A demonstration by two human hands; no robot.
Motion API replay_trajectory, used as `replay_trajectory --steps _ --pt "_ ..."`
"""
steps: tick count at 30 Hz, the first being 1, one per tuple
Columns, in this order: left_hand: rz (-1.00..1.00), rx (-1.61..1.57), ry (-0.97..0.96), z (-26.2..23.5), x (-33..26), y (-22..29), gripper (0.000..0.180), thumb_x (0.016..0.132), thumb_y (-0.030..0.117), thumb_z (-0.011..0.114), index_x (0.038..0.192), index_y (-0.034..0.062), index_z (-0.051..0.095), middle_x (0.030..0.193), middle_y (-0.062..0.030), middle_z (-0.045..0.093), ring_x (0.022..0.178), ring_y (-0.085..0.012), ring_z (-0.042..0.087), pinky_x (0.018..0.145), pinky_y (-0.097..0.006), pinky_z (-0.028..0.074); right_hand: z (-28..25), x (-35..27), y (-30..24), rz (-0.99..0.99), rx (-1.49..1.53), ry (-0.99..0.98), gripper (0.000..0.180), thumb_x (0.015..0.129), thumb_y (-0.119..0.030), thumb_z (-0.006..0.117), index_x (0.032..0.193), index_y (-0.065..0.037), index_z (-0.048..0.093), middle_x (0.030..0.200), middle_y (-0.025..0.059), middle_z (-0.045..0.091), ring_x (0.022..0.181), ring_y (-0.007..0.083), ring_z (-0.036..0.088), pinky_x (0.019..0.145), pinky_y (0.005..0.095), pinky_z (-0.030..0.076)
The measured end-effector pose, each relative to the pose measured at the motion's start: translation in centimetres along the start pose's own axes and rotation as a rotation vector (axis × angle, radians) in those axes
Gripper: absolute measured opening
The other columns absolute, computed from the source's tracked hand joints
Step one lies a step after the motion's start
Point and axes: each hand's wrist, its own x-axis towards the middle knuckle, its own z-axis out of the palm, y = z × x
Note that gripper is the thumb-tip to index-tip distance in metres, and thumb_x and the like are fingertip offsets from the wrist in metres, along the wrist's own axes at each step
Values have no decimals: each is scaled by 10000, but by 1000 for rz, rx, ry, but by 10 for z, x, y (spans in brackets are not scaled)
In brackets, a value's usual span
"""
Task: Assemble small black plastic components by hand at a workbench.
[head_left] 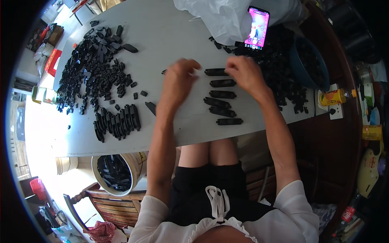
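My right hand (245,73) has its fingertips pinched together at the right end of a long black plastic part (216,72). That part lies at the far end of a column of similar ones, with another long black part (222,83) just nearer to me. To the left my left hand (182,77) hovers over the table, smeared by motion, and its fingers look curled. Whether it holds anything is hidden. A small dark piece (164,72) shows beside it, and a single black part (150,107) lies partly behind my left forearm.
A large heap of small black pieces (93,65) covers the table's left side, with a row of long parts (117,122) in front. At the right are a lit phone (258,28), a white plastic bag (219,18) and a blue basin (302,67). A bucket (137,166) stands below the edge.
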Motion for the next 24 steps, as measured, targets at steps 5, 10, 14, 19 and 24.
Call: replay_trajectory --steps 5,10,14,19,24 --pt "17 580 267 -29 6 -14 263 675 44 744 919 77 654 816 -108 597 822 -300 611 715 -404 474 9 0 8 -267 -105 167 284 807 95 502 980 -58 669 906 99 578 887 288 580 766 376 477" --pt "-183 639 48 -28 13 -35 219 675 27 717 881 46 646 895 -138 614 866 -356 599 737 -434 476 15 -5 7 -308 -93 17 353 796 131 462 998 -57 683 914 102 576 926 282 566 809 384 476" --pt "-145 537 6 -34 16 -42 169 708 51 712 855 35 630 884 -146 611 834 -363 601 727 -433 472 11 -7 3 -285 -39 -146 321 768 139 512 951 -55 692 890 119 573 926 298 572 847 409 463" --pt "-104 540 143 -57 -9 -14 174 746 138 733 838 48 617 826 -147 574 838 -351 591 714 -434 461 14 -4 -13 -281 97 -6 201 788 78 579 931 -27 675 898 133 600 910 315 592 805 409 478" --pt "-122 732 5 -41 -65 26 287 703 183 766 826 26 561 854 -137 551 849 -337 572 682 -450 462 35 25 -34 -369 109 -34 115 794 -27 660 905 -7 636 889 112 597 852 295 595 740 381 481"
